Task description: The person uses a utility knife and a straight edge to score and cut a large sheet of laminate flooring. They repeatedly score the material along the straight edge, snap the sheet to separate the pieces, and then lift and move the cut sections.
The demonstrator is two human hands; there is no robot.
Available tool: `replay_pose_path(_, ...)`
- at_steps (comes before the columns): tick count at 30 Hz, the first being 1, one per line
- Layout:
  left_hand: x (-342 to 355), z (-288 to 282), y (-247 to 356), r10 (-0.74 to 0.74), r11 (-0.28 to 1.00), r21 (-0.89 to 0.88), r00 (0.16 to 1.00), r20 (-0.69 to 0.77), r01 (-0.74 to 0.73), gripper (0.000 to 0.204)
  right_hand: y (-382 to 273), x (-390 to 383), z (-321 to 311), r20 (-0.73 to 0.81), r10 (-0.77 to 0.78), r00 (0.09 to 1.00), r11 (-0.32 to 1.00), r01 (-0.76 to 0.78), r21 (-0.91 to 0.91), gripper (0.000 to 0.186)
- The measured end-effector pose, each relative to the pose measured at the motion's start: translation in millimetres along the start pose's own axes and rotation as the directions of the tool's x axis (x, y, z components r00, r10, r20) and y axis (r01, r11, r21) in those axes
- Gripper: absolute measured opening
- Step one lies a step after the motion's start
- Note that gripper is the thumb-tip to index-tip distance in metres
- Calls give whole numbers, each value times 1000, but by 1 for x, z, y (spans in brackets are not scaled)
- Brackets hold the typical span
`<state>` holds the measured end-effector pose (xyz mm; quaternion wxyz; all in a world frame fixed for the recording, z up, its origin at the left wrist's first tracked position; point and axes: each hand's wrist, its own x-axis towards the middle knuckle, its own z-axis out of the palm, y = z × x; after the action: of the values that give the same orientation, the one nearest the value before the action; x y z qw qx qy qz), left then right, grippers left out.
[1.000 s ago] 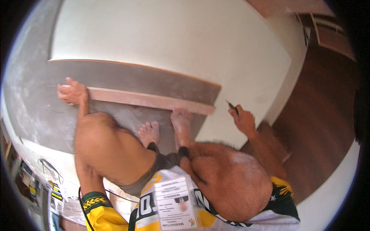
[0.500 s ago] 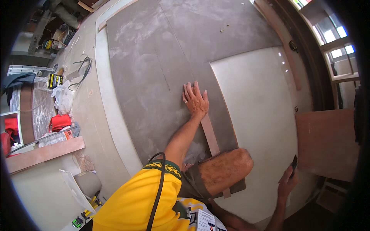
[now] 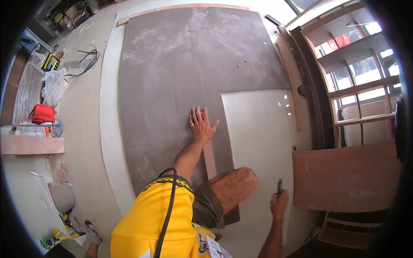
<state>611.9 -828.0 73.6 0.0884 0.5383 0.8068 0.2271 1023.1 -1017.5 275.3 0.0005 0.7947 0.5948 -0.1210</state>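
My left hand [image 3: 202, 127] lies flat with fingers spread on a large grey-brown board [image 3: 155, 94] with a rectangular notch at its right side. A narrow wooden strip [image 3: 209, 161] runs from under that hand's wrist to beneath my bent leg. Faint straight lines run lengthwise on the board. To the right of my knee, my right hand [image 3: 278, 205] is closed around a slim dark tool [image 3: 280, 187], its tip pointing up and away. The tool's exact kind is not clear. It is held over the pale sheet [image 3: 262, 133] showing in the notch, apart from the board.
A reddish plywood panel [image 3: 344, 178] and an open wooden shelf frame [image 3: 359, 88] stand at the right. On the left lie a black strap [image 3: 84, 62], a red cloth item [image 3: 42, 113] and a white plastic bag [image 3: 53, 88]. A yellow-and-black tool [image 3: 64, 234] sits at the lower left.
My right hand has moved left with the dark tool, from beside the plywood panel to over the pale sheet. My left hand stays flat on the board. The view has shifted.
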Motion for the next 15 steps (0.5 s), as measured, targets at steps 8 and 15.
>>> replay_pose_path(8,-98,-63,-111,-134,981,119,977,-164,155,71,110,-42,173,266,282,922,931,-330,157,45)
replay_pose_path(15,-306,-158,-205,-890,444,152,455,-42,883,78,151,-31,190,70,123,990,962,-137,235,48)
